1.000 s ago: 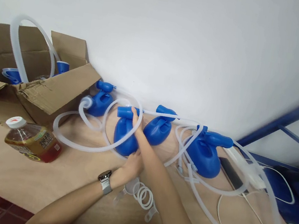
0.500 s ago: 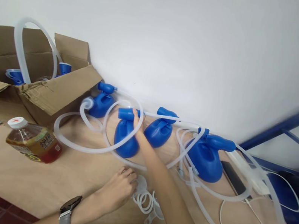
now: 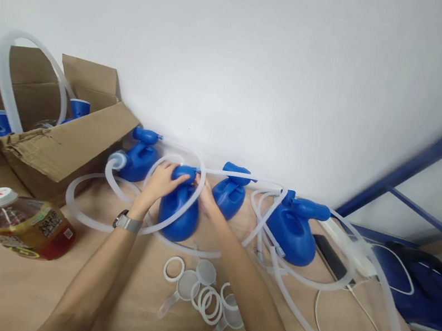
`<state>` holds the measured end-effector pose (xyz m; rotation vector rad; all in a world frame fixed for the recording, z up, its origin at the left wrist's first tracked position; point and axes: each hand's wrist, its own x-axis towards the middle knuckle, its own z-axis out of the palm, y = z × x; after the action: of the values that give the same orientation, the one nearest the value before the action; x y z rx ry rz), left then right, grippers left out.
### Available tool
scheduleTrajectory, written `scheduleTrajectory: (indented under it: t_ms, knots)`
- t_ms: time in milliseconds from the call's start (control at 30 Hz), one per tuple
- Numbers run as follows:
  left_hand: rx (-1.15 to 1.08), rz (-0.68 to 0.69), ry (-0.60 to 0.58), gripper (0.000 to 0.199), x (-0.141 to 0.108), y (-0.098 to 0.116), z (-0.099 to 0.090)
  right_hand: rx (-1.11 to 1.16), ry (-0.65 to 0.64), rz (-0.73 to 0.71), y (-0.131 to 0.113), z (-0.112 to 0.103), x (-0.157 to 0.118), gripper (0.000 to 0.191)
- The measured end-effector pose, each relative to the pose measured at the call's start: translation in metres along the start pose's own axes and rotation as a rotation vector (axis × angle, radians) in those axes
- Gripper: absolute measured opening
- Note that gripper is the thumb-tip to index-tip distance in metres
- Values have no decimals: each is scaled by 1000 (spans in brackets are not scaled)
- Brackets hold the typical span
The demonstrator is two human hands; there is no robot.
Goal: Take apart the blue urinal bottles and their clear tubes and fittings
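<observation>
A blue plastic urinal bottle point(image 3: 179, 218) stands in the middle of the table, with a hose at the right end of its neck. My left hand point(image 3: 162, 183) wraps round the left side of that neck, thumb on top. At the neck's right end, by the hose joint, my right hand point(image 3: 204, 192) has its fingers closed; the neck partly hides their tips. Below my hands lie several loose white rings point(image 3: 173, 269) and translucent caps with tabs point(image 3: 187, 285). The looped clear hose point(image 3: 168, 229) passes in front of the bottle.
Three more blue bottles stand along the wall: at left point(image 3: 139, 162), just right point(image 3: 229, 196), and farther right point(image 3: 293, 235). An open cardboard box point(image 3: 85, 137) holds blue parts. A drink bottle point(image 3: 28, 226), a phone point(image 3: 332, 257) and a white cable point(image 3: 317, 311) share the table.
My left hand has left the white rings and caps and risen to the bottle's neck. The neck is turned, and the rings and caps show uncovered. The view has shifted slightly.
</observation>
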<state>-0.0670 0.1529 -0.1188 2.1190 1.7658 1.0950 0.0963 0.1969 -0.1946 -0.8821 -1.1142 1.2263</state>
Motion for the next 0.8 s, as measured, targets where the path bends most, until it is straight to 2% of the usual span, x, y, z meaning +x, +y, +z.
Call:
scheduleTrajectory:
  t_ms: [100, 333, 600, 800]
  knots:
    - [-48, 57, -48, 58, 0, -17, 12, -3, -60, 6, -3, -16, 2, 31]
    - [-117, 122, -34, 56, 0, -32, 19, -63, -150, -46, -17, -31, 16, 10]
    - [-135, 125, -12, 55, -1, -34, 26, -31, -202, -14, -24, -36, 2, 29]
    - [-118, 117, 8, 55, -1, -33, 30, 35, -156, 32, -22, -29, -2, 31]
